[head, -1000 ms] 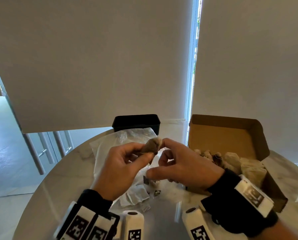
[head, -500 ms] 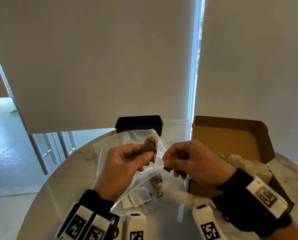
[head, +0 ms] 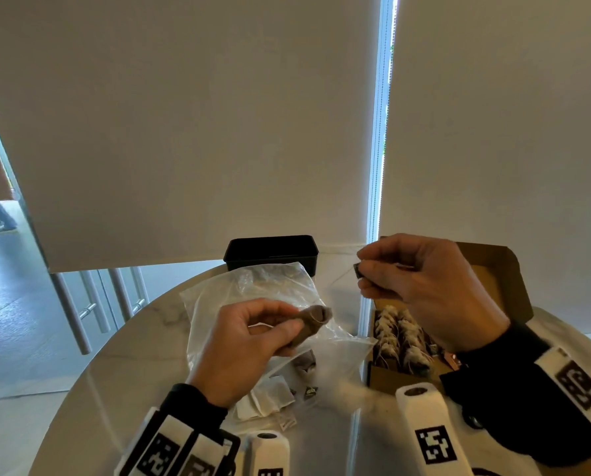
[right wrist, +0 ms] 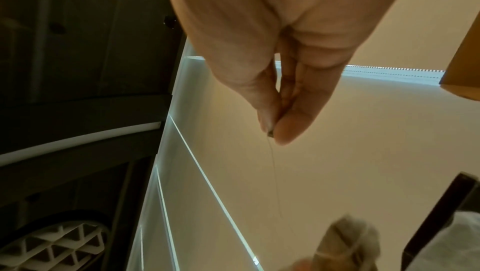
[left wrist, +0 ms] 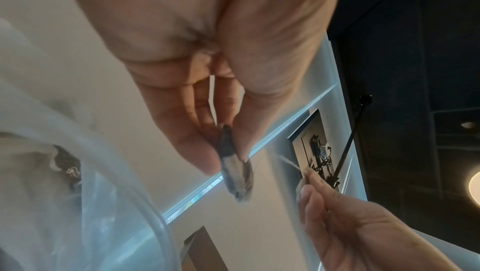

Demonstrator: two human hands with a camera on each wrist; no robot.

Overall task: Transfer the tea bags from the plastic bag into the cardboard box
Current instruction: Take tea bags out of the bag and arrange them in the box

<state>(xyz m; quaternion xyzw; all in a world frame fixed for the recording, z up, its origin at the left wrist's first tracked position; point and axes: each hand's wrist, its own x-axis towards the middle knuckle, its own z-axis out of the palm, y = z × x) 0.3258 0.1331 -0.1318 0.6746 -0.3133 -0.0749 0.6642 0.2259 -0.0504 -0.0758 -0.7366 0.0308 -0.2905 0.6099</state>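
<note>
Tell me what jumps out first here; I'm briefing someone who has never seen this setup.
The two hands raised mid-table: the left hand pinches a brown tea bag, while the right hand pinches its small tag, the thin string running between them. Under the left hand lies the crumpled plastic bag; at right the open cardboard box holds rows of tea bags.
</note>
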